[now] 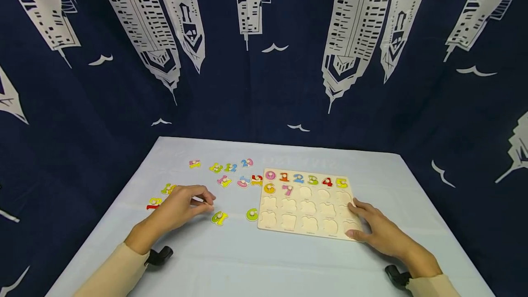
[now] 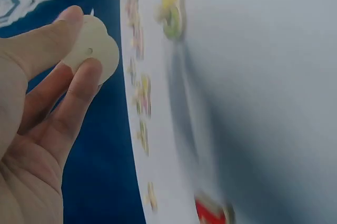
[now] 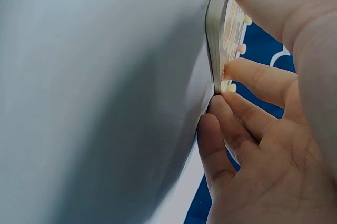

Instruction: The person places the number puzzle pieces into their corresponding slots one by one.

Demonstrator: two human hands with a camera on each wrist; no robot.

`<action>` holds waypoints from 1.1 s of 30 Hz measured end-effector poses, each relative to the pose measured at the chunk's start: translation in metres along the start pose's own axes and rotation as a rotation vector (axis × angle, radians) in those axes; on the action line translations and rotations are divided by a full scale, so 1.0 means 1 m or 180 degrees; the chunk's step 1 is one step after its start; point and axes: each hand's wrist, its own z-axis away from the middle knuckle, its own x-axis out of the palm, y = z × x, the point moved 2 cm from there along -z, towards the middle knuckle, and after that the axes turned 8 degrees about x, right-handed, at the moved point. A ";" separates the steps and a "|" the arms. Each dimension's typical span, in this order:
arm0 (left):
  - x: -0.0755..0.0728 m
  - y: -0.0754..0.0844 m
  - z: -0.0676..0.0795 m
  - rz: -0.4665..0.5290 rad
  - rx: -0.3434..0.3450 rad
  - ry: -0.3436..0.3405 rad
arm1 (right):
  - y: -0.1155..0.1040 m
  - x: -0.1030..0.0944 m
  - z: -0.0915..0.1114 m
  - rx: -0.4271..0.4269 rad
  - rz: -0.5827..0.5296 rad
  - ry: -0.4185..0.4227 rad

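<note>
My left hand [image 1: 181, 203] hovers over the left part of the table, pinching a puzzle piece [image 2: 109, 50] between thumb and fingers. Its pale wooden back, with a small round hole, faces the left wrist camera. The wooden number board [image 1: 297, 232] lies flat, with coloured digits 0 to 7 set into its upper rows and bare recesses elsewhere. On the board's right edge rests my right hand [image 1: 379, 230], thumb and index finger touching the top while the other fingers lie beside the edge. A green-and-yellow number piece [image 1: 219, 218] sits just right of my left hand.
A green piece [image 1: 252, 214] lies against the board's left edge. Several more number pieces spread behind, including a red 5-shaped one [image 1: 256, 179] and a pink-and-yellow one [image 1: 195, 164]. A red-and-yellow piece [image 1: 154, 203] lies beside my left wrist. The white table [image 1: 247, 265] meets a dark blue printed cloth.
</note>
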 end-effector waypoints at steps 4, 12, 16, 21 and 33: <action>0.019 0.004 -0.027 0.0047 0.0126 -0.0026 | 0.000 -0.001 0.001 0.0013 0.0024 0.0009; 0.061 0.019 -0.078 0.0314 0.0382 -0.0180 | 0.000 -0.003 0.002 0.0054 0.0048 -0.0018; 0.081 0.028 -0.101 0.0360 0.0501 -0.0272 | -0.001 -0.004 0.003 0.0062 0.0048 -0.0010; 0.109 0.039 -0.126 0.0377 0.0565 -0.0362 | -0.002 -0.004 0.004 0.0060 0.0026 -0.0006; 0.171 0.059 -0.190 0.0402 0.0471 -0.0657 | -0.001 -0.002 0.005 0.0052 -0.0003 0.0029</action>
